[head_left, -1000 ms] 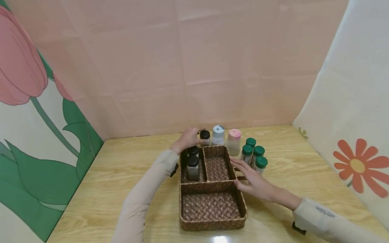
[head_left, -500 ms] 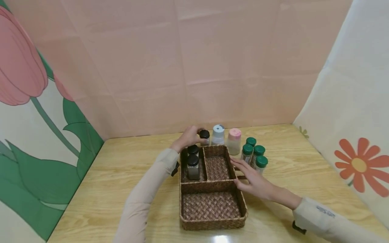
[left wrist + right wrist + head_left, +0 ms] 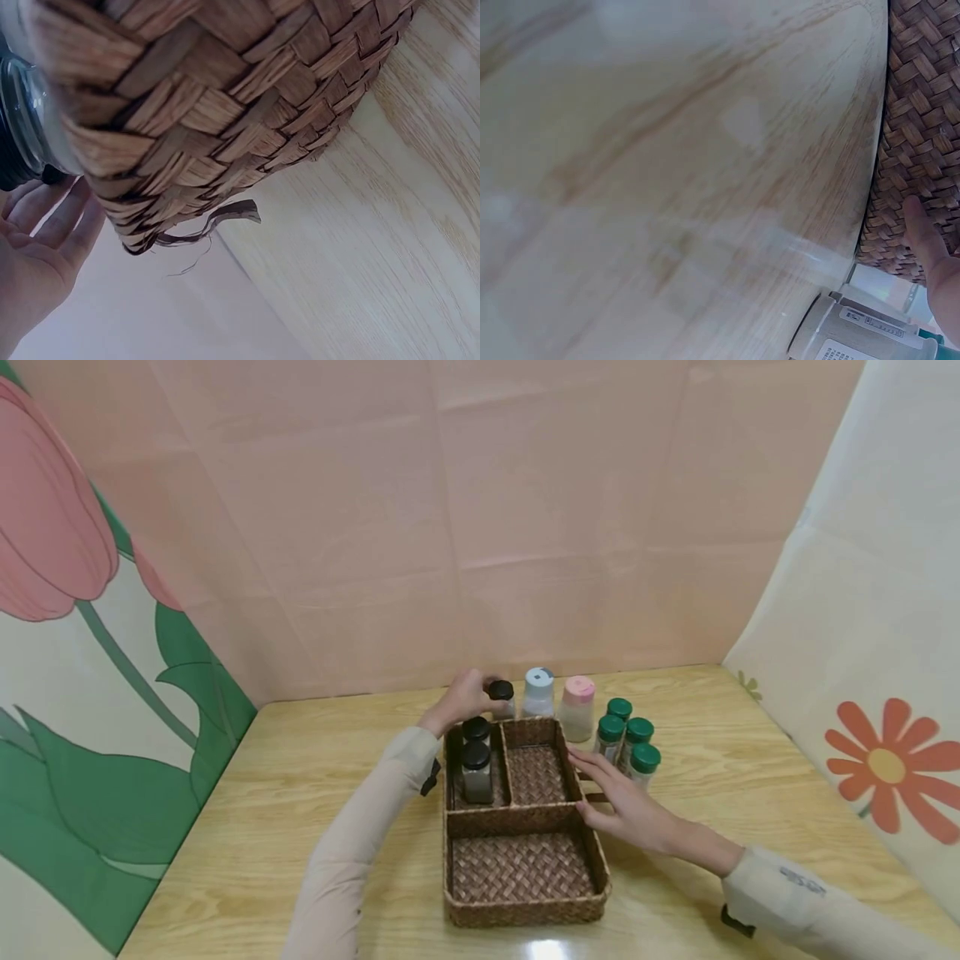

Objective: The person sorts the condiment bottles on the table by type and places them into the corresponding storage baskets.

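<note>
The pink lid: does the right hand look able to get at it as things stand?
Probably yes. The right hand touches the side of the basket, and the pink lid is uncovered beyond it; the green lids nearby do not seem to block it.

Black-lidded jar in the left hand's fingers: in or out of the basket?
Out: the jar shows beyond the basket's far rim.

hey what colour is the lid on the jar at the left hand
The lid is black; it shows best in the head view.
</note>
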Action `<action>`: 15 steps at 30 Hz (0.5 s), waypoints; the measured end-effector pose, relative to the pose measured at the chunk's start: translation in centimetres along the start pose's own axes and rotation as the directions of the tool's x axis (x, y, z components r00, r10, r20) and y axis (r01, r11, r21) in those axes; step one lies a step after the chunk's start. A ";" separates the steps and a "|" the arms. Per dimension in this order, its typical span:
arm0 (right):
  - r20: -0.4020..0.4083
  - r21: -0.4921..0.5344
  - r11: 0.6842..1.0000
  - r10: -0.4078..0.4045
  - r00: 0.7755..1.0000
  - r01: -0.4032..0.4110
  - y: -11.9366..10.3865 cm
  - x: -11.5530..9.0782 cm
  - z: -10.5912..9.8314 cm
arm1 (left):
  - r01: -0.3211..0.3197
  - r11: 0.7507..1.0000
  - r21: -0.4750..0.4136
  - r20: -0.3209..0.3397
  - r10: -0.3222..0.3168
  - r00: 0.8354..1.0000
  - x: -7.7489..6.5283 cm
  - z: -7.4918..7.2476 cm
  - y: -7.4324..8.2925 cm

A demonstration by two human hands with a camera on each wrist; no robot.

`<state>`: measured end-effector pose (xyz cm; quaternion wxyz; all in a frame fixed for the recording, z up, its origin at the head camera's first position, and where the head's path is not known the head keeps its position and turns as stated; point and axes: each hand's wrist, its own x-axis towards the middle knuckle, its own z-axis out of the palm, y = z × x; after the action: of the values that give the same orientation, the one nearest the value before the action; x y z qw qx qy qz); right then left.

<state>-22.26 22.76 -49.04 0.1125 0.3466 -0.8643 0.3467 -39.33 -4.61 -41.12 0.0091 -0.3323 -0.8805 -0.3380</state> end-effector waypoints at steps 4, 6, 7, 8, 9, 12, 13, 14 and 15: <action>-0.004 -0.005 1.000 -0.004 1.000 0.004 0.2 0.1 0.0 | 0.005 1.000 0.029 -0.014 -0.004 1.000 0.0 -0.3 -0.2; -0.005 -0.015 1.000 -0.007 1.000 0.007 0.3 0.3 0.0 | 0.003 0.999 0.042 -0.025 -0.002 1.000 0.1 -0.5 -0.3; -0.005 -0.019 1.000 -0.007 1.000 0.007 0.4 0.3 0.0 | 0.002 0.999 0.050 -0.032 0.000 0.999 0.1 -0.6 -0.3; -0.005 -0.023 1.000 -0.007 1.000 0.007 0.4 0.4 0.0 | 0.000 0.998 0.056 -0.038 0.002 0.999 0.0 -0.8 -0.4; -0.004 -0.026 1.000 -0.006 1.000 0.006 0.4 0.4 0.0 | 0.000 0.998 0.060 -0.044 0.003 0.999 0.0 -0.9 -0.4; 0.002 -0.027 1.000 0.001 1.000 -0.001 0.6 0.5 0.0 | -0.002 0.998 0.066 -0.062 0.006 0.998 -0.1 -1.2 -0.4; 0.005 -0.023 1.000 0.006 1.000 -0.006 0.6 0.6 0.0 | 0.000 0.998 0.064 -0.067 0.005 0.998 -0.1 -1.3 -0.4; 0.008 -0.021 1.000 0.010 1.000 -0.009 0.6 0.6 -0.1 | 0.002 0.998 0.062 -0.071 0.003 0.997 -0.2 -1.4 -0.4; 0.011 -0.014 1.000 0.014 1.000 -0.014 0.7 0.7 -0.1 | 0.004 0.998 0.058 -0.075 0.000 0.997 -0.2 -1.6 -0.4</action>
<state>-23.20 22.83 -49.02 0.1078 0.3417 -0.8697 0.3395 -39.72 -5.89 -40.21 0.0517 -0.3180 -0.8893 -0.3245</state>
